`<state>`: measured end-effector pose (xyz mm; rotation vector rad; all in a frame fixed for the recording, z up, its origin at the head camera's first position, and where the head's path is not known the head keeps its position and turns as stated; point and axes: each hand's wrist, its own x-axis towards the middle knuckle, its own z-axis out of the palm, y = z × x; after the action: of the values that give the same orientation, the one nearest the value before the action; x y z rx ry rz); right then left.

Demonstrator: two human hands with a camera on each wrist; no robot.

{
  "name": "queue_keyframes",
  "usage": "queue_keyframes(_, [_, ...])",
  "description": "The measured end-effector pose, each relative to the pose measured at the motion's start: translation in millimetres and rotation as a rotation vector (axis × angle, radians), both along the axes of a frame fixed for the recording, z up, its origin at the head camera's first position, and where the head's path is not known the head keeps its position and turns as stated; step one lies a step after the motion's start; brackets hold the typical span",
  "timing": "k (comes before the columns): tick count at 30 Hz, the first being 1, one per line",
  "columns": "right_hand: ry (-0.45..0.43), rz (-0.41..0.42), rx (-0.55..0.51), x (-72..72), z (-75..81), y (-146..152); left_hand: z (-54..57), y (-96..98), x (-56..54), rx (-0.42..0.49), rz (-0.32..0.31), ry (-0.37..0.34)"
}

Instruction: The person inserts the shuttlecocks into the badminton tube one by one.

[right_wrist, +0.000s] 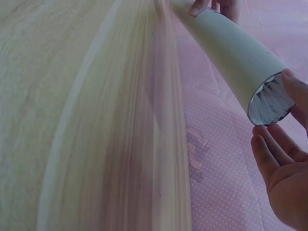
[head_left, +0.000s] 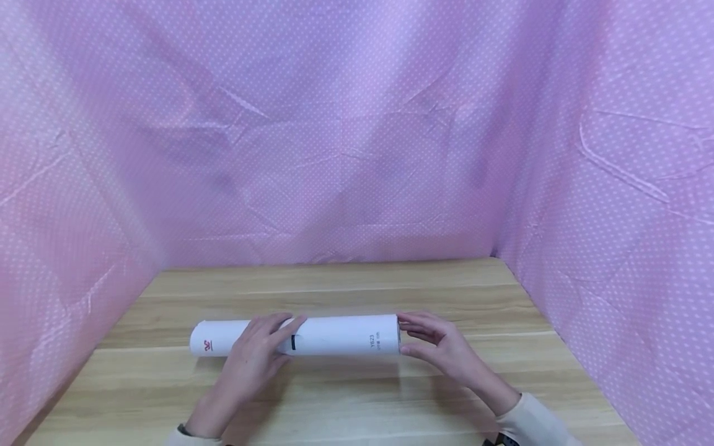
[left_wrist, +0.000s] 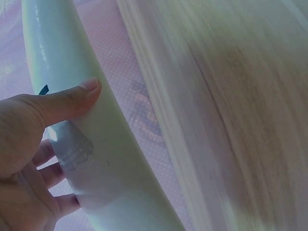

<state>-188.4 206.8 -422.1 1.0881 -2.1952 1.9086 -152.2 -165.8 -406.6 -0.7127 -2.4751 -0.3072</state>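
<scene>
A long white roll (head_left: 346, 334) lies crosswise above the wooden table, with a red mark near its left end and "Y623" printed near its right. My left hand (head_left: 253, 356) grips it left of the middle. In the left wrist view the thumb of my left hand (left_wrist: 29, 144) lies across the roll (left_wrist: 67, 53), its other fingers on the opposite side. At the right end, my right hand (head_left: 443, 347) touches the rim with thumb and fingertips. The right wrist view shows crinkled clear film (right_wrist: 272, 101) inside that end, between the thumb and fingers of my right hand (right_wrist: 288, 183).
The wood-grain table (head_left: 334, 402) spreads beneath both hands. Pink dotted cloth (head_left: 334, 155) hangs behind the table and along its left and right sides. The table's front edge (right_wrist: 185, 159) shows in the right wrist view.
</scene>
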Motion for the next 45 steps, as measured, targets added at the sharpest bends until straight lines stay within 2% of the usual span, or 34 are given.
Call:
queue_keyframes(7, [0.005,-0.023,-0.005,-0.4,-1.3,-1,0.1,1.9,1.2,0.009,0.008,-0.037])
queue_keyframes(12, [0.001,-0.042,0.019,-2.4,-1.2,-1,0.8,2.0,-2.0,0.016,-0.005,-0.025])
queue_keyframes(16, [-0.002,-0.066,0.067,-4.4,-1.4,1,1.2,1.3,-6.9,0.022,-0.009,-0.029])
queue_keyframes(20, [0.007,-0.127,0.125,-5.6,-2.4,5,0.9,-2.1,-13.0,0.025,0.005,-0.032])
queue_keyframes(27, [0.004,-0.225,0.205,-6.8,-1.3,18,-3.5,-24.5,-31.8,0.020,-0.002,0.014])
queue_keyframes(30, [0.015,-0.244,0.219,-6.9,-1.5,24,-4.3,-32.9,-40.2,0.014,0.027,-0.014])
queue_keyframes(39, [0.024,-0.269,0.232,-4.9,-6.4,34,-6.6,-51.8,-64.7,0.004,0.151,-0.170])
queue_keyframes(45, [0.062,-0.279,0.248,-1.4,-7.9,39,-7.8,-60.9,-75.2,0.018,0.210,-0.267])
